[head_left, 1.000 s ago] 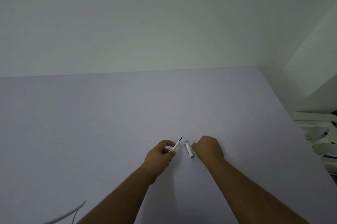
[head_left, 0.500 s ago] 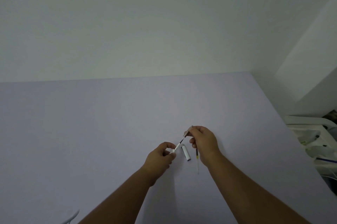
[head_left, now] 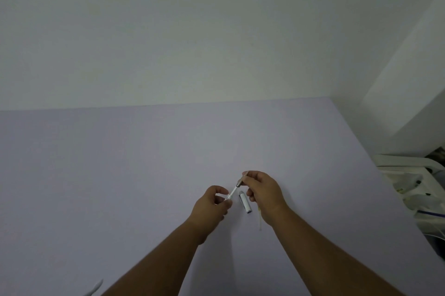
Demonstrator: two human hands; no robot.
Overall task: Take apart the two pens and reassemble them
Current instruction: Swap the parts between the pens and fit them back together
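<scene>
**Both hands on one slim pen part**

The left hand (head_left: 212, 209) and right hand (head_left: 263, 193) hold a thin white pen piece with a dark metal collar (head_left: 234, 191) between them — left fingers pinched on its lower end, right fingers clamped on its upper end. It slants toward 1 o'clock above the pale lilac counter (head_left: 120, 187). A white pen cap (head_left: 245, 202) lies on the counter just beside it, at 4 o'clock — under the right hand a thin yellowish refill (head_left: 260, 222) shows.

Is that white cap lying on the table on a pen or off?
Off. The cap lies alone on the table, apart from the pen held between the left hand and right hand.
</scene>
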